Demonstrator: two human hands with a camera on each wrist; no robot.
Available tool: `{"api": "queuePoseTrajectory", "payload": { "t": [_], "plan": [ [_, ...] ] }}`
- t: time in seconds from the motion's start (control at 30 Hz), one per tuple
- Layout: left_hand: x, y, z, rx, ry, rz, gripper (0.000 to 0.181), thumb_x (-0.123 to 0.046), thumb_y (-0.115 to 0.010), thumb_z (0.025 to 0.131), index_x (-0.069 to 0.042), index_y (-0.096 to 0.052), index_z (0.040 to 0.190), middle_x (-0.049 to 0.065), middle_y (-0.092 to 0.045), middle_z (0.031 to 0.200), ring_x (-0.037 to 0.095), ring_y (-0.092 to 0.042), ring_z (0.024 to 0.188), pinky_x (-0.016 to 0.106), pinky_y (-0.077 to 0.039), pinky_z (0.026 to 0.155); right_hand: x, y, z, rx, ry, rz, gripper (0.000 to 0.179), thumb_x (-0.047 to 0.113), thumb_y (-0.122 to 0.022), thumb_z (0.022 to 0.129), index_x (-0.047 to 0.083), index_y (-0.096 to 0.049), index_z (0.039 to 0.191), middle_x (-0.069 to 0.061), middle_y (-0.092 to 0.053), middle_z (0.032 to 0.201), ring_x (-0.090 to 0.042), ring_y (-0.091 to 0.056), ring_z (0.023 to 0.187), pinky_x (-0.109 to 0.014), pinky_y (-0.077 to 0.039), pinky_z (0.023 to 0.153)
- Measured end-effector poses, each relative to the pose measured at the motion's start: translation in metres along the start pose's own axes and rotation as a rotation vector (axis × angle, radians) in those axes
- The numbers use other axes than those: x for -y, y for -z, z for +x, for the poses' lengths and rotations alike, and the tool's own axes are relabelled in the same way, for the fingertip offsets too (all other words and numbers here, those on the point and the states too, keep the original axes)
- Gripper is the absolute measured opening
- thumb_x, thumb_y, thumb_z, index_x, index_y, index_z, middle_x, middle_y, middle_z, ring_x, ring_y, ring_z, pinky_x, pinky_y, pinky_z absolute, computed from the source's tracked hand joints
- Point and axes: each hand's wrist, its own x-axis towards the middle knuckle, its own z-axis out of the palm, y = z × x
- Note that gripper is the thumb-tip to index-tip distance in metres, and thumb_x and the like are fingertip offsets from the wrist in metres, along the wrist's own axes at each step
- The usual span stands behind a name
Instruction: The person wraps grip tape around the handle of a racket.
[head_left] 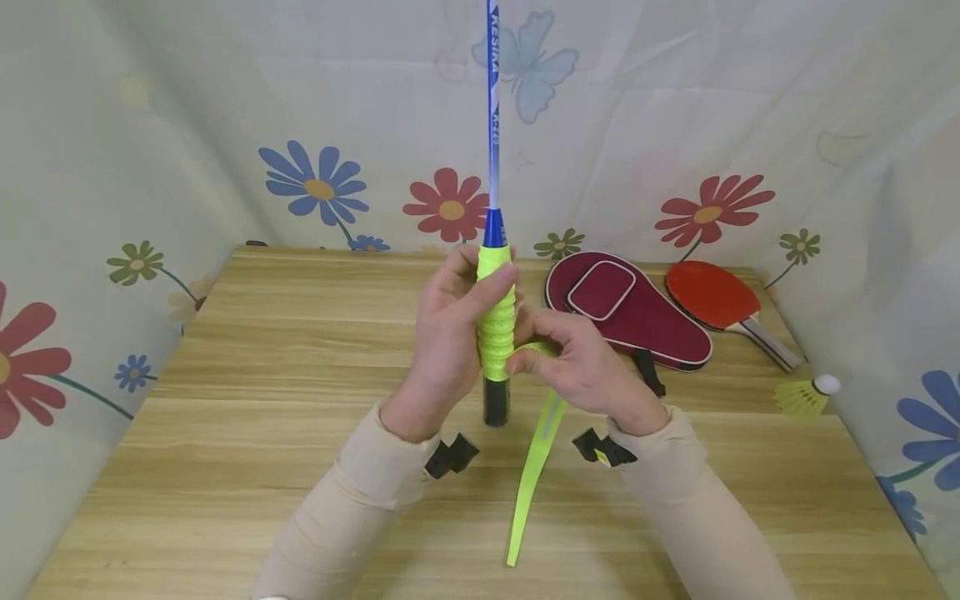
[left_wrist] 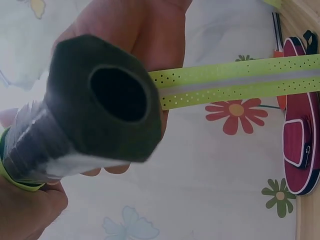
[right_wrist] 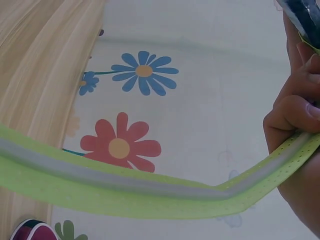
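A badminton racket (head_left: pixel 493 133) with a blue and white shaft stands upright, its head out of view above. My left hand (head_left: pixel 446 333) grips the handle, thumb along its front. Ridged neon-yellow grip tape (head_left: pixel 496 333) winds round most of the handle. Below the winding, the dark butt end (head_left: pixel 496 406) is bare; the left wrist view shows its faceted end cap (left_wrist: pixel 75 120) up close. At the winding's lower edge, my right hand (head_left: pixel 581 358) pinches the tape between thumb and fingers. From there the loose tape tail (head_left: pixel 531 475) hangs down, with a grey strip along its perforated side (left_wrist: pixel 240 77).
On the wooden table (head_left: pixel 300 333), a maroon paddle case (head_left: pixel 660 329) lies behind my right hand. Farther right are a red table tennis paddle (head_left: pixel 712 296) and a yellow shuttlecock (head_left: pixel 806 397). Flowered curtains (head_left: pixel 337 83) enclose the back and sides.
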Motion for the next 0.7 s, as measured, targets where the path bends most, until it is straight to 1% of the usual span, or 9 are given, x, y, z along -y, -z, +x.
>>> {"api": "queuePoseTrajectory", "payload": {
  "t": [0.07, 0.17, 0.27, 0.37, 0.43, 0.53, 0.6, 0.7],
  "plan": [
    [-0.0003, -0.0005, -0.0002, -0.012, -0.019, -0.001, 0.01, 0.0, -0.052, 0.095, -0.005, -0.057, 0.102, 0.003, -0.056, 0.082, 0.016, -0.054, 0.074, 0.025, -0.046, 0.066, 0.0003, 0.0008, 0.0005, 0.005, 0.007, 0.016, 0.037, 0.035, -0.069, 0.083, 0.002, -0.067, 0.099, -0.004, -0.066, 0.09, -0.022, -0.056, 0.084, -0.033, -0.051, 0.074],
    [-0.0007, -0.0006, -0.0002, -0.017, -0.034, -0.008, 0.01, 0.0, -0.051, 0.095, -0.002, -0.059, 0.102, 0.004, -0.058, 0.083, 0.017, -0.055, 0.074, 0.026, -0.047, 0.068, 0.0014, 0.0017, 0.0014, 0.012, 0.02, 0.024, 0.035, 0.035, -0.069, 0.083, 0.003, -0.067, 0.099, -0.003, -0.067, 0.091, -0.022, -0.057, 0.085, -0.034, -0.052, 0.076],
    [-0.0014, -0.0002, -0.0002, -0.011, -0.027, -0.007, 0.013, -0.002, -0.051, 0.096, 0.003, -0.058, 0.106, 0.005, -0.058, 0.085, 0.017, -0.055, 0.074, 0.025, -0.048, 0.068, 0.0026, 0.0016, 0.0015, 0.012, 0.038, 0.015, 0.035, 0.035, -0.069, 0.084, 0.003, -0.068, 0.099, -0.003, -0.068, 0.09, -0.022, -0.058, 0.085, -0.033, -0.052, 0.076],
    [-0.0018, 0.0006, -0.0003, -0.007, -0.013, -0.002, 0.019, -0.005, -0.05, 0.097, 0.008, -0.055, 0.109, 0.004, -0.058, 0.087, 0.016, -0.056, 0.073, 0.024, -0.048, 0.066, 0.0033, 0.0003, 0.0014, 0.009, 0.056, 0.007, 0.033, 0.033, -0.069, 0.085, 0.003, -0.069, 0.097, -0.002, -0.068, 0.089, -0.02, -0.059, 0.083, -0.033, -0.052, 0.076],
    [-0.0018, 0.0011, -0.0003, -0.006, -0.007, -0.009, 0.022, -0.007, -0.049, 0.098, 0.01, -0.054, 0.11, 0.004, -0.058, 0.087, 0.016, -0.056, 0.072, 0.024, -0.049, 0.065, 0.0035, -0.0006, 0.0013, 0.007, 0.068, 0.015, 0.031, 0.031, -0.07, 0.085, 0.002, -0.069, 0.095, -0.003, -0.067, 0.089, -0.02, -0.058, 0.083, -0.033, -0.052, 0.076],
    [-0.0017, 0.0015, -0.0004, -0.006, -0.014, -0.029, 0.021, -0.007, -0.047, 0.099, 0.009, -0.054, 0.11, 0.006, -0.058, 0.088, 0.016, -0.057, 0.072, 0.024, -0.05, 0.065, 0.0029, -0.0007, 0.0017, 0.004, 0.088, 0.026, 0.029, 0.03, -0.071, 0.085, 0.002, -0.069, 0.094, -0.003, -0.067, 0.088, -0.02, -0.058, 0.081, -0.033, -0.052, 0.075],
    [-0.0017, 0.0013, -0.0003, -0.005, -0.021, -0.05, 0.018, -0.007, -0.046, 0.099, 0.005, -0.057, 0.107, 0.006, -0.059, 0.087, 0.016, -0.057, 0.071, 0.024, -0.05, 0.064, 0.0026, -0.0002, 0.0021, 0.006, 0.096, 0.04, 0.028, 0.03, -0.071, 0.086, 0.003, -0.069, 0.093, -0.005, -0.066, 0.088, -0.021, -0.057, 0.081, -0.033, -0.051, 0.075],
    [-0.0022, 0.0007, -0.0008, 0.006, -0.037, -0.08, 0.018, -0.005, -0.045, 0.099, 0.0, -0.061, 0.105, 0.006, -0.059, 0.086, 0.015, -0.058, 0.07, 0.024, -0.05, 0.063, 0.0023, 0.0009, 0.0026, 0.002, 0.104, 0.037, 0.028, 0.032, -0.071, 0.086, 0.005, -0.069, 0.092, -0.004, -0.065, 0.086, -0.021, -0.056, 0.079, -0.033, -0.051, 0.075]
  ]
}}
